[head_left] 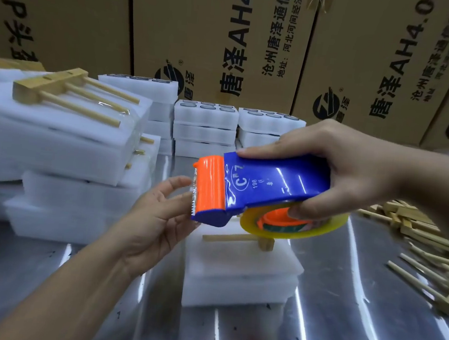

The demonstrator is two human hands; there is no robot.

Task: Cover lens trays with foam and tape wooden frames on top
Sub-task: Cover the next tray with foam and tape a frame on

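My right grip [336, 164] wraps the dispenser [260, 187]. My left grip [156, 215] is at its blade, pinching tape or not I cannot tell. Beneath, on the table [339, 331], the foam stack [238, 275] with its frame [238, 238] looks light and soft, so I'd press down on the frame.

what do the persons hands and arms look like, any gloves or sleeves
The left hand and right hand are bare: no gloves, rings or watch. The left forearm and right forearm are bare too, with no sleeve in view up to the picture's edge.
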